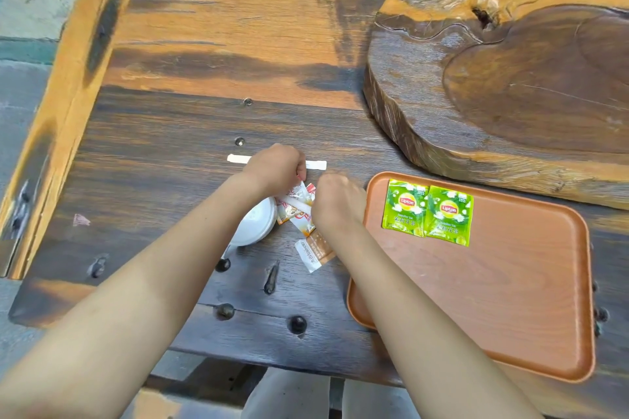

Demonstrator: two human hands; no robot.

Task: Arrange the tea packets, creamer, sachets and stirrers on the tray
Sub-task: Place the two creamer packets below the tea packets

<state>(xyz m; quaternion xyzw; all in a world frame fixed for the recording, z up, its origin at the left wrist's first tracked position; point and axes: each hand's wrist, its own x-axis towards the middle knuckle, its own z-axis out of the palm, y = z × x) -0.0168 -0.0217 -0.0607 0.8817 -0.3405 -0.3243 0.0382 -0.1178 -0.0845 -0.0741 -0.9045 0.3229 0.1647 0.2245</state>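
Note:
Two green Lipton tea packets (pixel 427 211) lie side by side at the far left corner of the brown tray (pixel 493 299). Left of the tray, my left hand (pixel 277 167) and my right hand (pixel 335 201) are both closed around a small bunch of white-and-orange sachets (pixel 296 211). A white creamer cup (pixel 257 223) sits under my left wrist. One brown-and-white sachet (pixel 315 250) lies loose on the table beside my right forearm. A paper-wrapped stirrer (pixel 238 158) lies behind my left hand, partly hidden by it.
A thick carved wooden slab (pixel 510 78) fills the table's far right, just behind the tray. The dark plank table (pixel 170 146) has metal studs near its front edge. The floor shows at the left.

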